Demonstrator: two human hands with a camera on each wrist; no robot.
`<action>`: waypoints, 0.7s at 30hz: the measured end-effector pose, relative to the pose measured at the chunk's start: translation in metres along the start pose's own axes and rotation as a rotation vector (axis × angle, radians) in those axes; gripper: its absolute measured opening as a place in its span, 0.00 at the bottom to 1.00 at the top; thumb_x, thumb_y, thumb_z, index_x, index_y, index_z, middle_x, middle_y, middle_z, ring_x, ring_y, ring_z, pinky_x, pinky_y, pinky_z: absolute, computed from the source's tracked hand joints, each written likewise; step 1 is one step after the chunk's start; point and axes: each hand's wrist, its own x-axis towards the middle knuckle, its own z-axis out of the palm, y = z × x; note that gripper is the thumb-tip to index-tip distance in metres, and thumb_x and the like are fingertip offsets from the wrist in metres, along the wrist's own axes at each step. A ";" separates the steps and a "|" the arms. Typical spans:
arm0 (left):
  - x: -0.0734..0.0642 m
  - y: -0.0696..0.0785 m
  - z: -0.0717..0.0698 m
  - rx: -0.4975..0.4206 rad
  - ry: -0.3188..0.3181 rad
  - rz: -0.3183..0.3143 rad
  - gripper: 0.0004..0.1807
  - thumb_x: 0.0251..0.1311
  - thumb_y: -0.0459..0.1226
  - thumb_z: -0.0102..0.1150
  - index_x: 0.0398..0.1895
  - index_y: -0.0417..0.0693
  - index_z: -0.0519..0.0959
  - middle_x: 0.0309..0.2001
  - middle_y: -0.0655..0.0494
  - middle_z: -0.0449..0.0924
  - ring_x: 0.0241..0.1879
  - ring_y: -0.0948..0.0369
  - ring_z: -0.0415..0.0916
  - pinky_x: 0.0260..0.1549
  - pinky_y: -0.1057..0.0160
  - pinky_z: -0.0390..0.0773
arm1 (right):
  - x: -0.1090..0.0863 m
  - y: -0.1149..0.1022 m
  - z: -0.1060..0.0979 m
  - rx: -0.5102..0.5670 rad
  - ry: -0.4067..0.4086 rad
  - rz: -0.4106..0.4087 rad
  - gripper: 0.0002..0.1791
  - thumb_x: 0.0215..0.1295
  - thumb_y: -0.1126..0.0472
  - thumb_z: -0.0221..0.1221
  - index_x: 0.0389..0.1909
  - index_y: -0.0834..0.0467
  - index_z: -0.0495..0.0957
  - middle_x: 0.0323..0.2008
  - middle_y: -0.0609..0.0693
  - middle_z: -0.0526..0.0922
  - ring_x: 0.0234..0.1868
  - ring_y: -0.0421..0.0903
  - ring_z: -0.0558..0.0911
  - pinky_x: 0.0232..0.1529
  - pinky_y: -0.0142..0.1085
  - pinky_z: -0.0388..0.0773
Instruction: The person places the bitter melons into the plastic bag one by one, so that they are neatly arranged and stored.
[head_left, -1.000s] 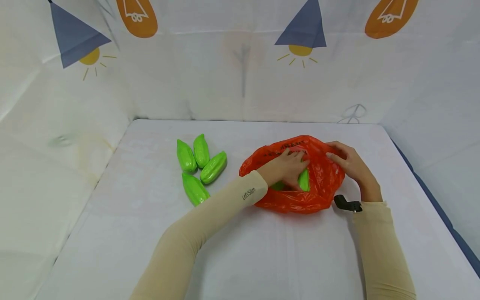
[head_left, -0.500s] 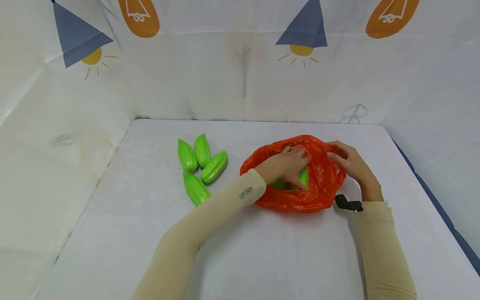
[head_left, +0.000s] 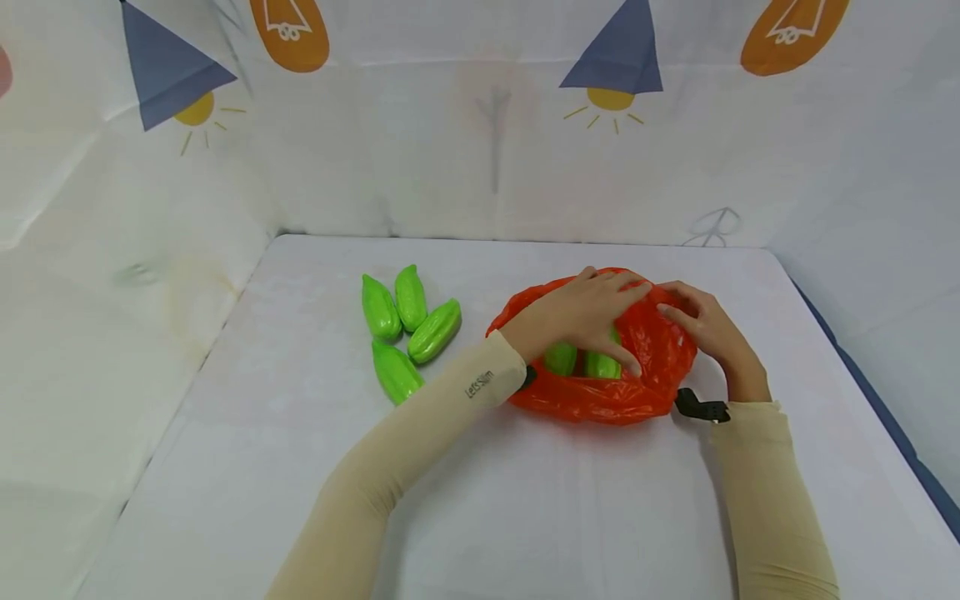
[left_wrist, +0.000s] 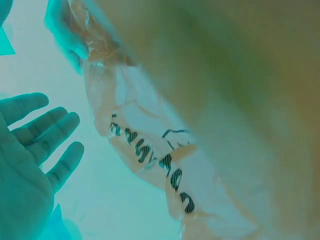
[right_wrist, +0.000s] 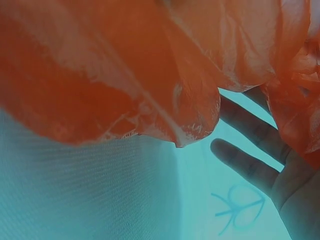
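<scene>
A red plastic bag (head_left: 592,406) with black print lies on the table, its mouth facing up. Inside it show glossy green, ridged gourd-like vegetables (head_left: 561,358). My left hand (head_left: 588,311) is over the bag's mouth with fingers spread and nothing in them; the left wrist view shows its empty palm (left_wrist: 22,175) beside the bag's printed edge (left_wrist: 145,145). At the bag's right rim my right hand (head_left: 708,329) holds the plastic between thumb and fingers. In the right wrist view, folds of red plastic (right_wrist: 100,60) run across that hand's fingers (right_wrist: 245,162) and partly hide them.
Several more green gourd-like vegetables (head_left: 435,331) lie grouped on the white table (head_left: 480,517), left of the bag. Black wrist camera mounts (head_left: 701,407) sit on the sleeves. A white printed cloth (head_left: 420,158) hangs behind the table.
My left hand has risen out of the bag and moved slightly up and right, fingers spread, leaving the green vegetables inside. The right hand stays at the bag's rim.
</scene>
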 end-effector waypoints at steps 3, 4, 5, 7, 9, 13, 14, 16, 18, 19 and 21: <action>-0.007 -0.001 -0.002 0.017 0.022 -0.007 0.64 0.43 0.79 0.49 0.79 0.55 0.47 0.78 0.60 0.46 0.76 0.59 0.46 0.72 0.52 0.53 | 0.000 0.000 -0.001 0.006 -0.006 -0.014 0.19 0.72 0.62 0.53 0.61 0.65 0.72 0.48 0.34 0.78 0.43 0.30 0.79 0.41 0.20 0.78; -0.010 -0.001 -0.002 0.025 0.029 -0.011 0.64 0.43 0.80 0.48 0.79 0.56 0.47 0.78 0.60 0.46 0.76 0.60 0.46 0.72 0.53 0.53 | 0.000 0.000 -0.001 0.004 -0.009 -0.018 0.20 0.73 0.62 0.53 0.61 0.65 0.71 0.47 0.34 0.78 0.42 0.30 0.79 0.41 0.20 0.79; -0.013 -0.002 -0.003 0.030 0.039 -0.012 0.64 0.43 0.80 0.47 0.79 0.56 0.47 0.78 0.60 0.46 0.76 0.60 0.47 0.71 0.54 0.54 | 0.000 -0.001 -0.001 -0.002 -0.012 -0.021 0.20 0.73 0.61 0.53 0.61 0.65 0.71 0.47 0.33 0.78 0.42 0.30 0.79 0.40 0.20 0.79; -0.019 -0.002 -0.003 0.038 0.062 -0.013 0.64 0.44 0.81 0.46 0.79 0.56 0.48 0.78 0.60 0.47 0.75 0.60 0.50 0.69 0.56 0.56 | -0.001 -0.001 0.000 -0.007 -0.011 -0.015 0.20 0.73 0.61 0.53 0.61 0.65 0.71 0.46 0.32 0.78 0.41 0.30 0.79 0.39 0.21 0.79; -0.026 -0.003 -0.004 0.033 0.086 -0.018 0.63 0.44 0.81 0.45 0.79 0.56 0.49 0.77 0.60 0.49 0.74 0.61 0.53 0.68 0.57 0.56 | -0.002 -0.001 0.000 -0.011 -0.010 -0.011 0.20 0.73 0.61 0.53 0.61 0.65 0.72 0.46 0.32 0.78 0.40 0.30 0.79 0.39 0.21 0.79; -0.040 -0.006 -0.006 0.009 0.149 -0.028 0.60 0.46 0.79 0.46 0.78 0.57 0.52 0.76 0.60 0.53 0.71 0.62 0.56 0.68 0.59 0.56 | -0.003 -0.003 0.001 -0.017 -0.016 0.003 0.20 0.73 0.60 0.53 0.61 0.64 0.71 0.45 0.32 0.77 0.40 0.30 0.78 0.39 0.22 0.79; -0.043 -0.006 -0.007 0.005 0.162 -0.033 0.59 0.47 0.79 0.46 0.78 0.58 0.52 0.76 0.60 0.54 0.71 0.62 0.56 0.68 0.59 0.56 | -0.003 -0.003 0.001 -0.020 -0.016 0.007 0.20 0.73 0.59 0.53 0.61 0.64 0.71 0.45 0.31 0.77 0.40 0.30 0.78 0.39 0.22 0.79; -0.049 -0.007 -0.007 0.003 0.188 -0.038 0.59 0.47 0.79 0.47 0.78 0.58 0.52 0.75 0.60 0.55 0.72 0.62 0.56 0.68 0.60 0.56 | -0.003 -0.003 0.001 -0.022 -0.015 0.014 0.21 0.73 0.59 0.53 0.61 0.64 0.71 0.45 0.30 0.77 0.41 0.30 0.78 0.39 0.21 0.79; -0.054 -0.009 -0.006 0.007 0.201 -0.043 0.60 0.46 0.79 0.47 0.78 0.58 0.52 0.75 0.60 0.55 0.72 0.62 0.56 0.68 0.59 0.56 | -0.002 -0.003 0.001 -0.023 -0.011 0.022 0.21 0.73 0.59 0.54 0.61 0.64 0.71 0.45 0.30 0.77 0.41 0.30 0.78 0.39 0.21 0.79; -0.057 -0.009 -0.005 0.006 0.204 -0.044 0.60 0.45 0.79 0.47 0.78 0.58 0.52 0.75 0.60 0.55 0.72 0.62 0.56 0.68 0.59 0.56 | -0.002 -0.002 0.000 -0.027 -0.012 0.027 0.21 0.73 0.59 0.54 0.61 0.64 0.71 0.45 0.30 0.77 0.41 0.30 0.77 0.39 0.21 0.79; -0.061 -0.010 -0.002 0.000 0.200 -0.045 0.61 0.44 0.79 0.48 0.78 0.58 0.51 0.76 0.59 0.54 0.72 0.61 0.56 0.68 0.58 0.56 | -0.003 -0.001 0.000 -0.036 -0.016 0.037 0.21 0.72 0.59 0.54 0.62 0.64 0.71 0.45 0.32 0.77 0.41 0.30 0.77 0.39 0.21 0.79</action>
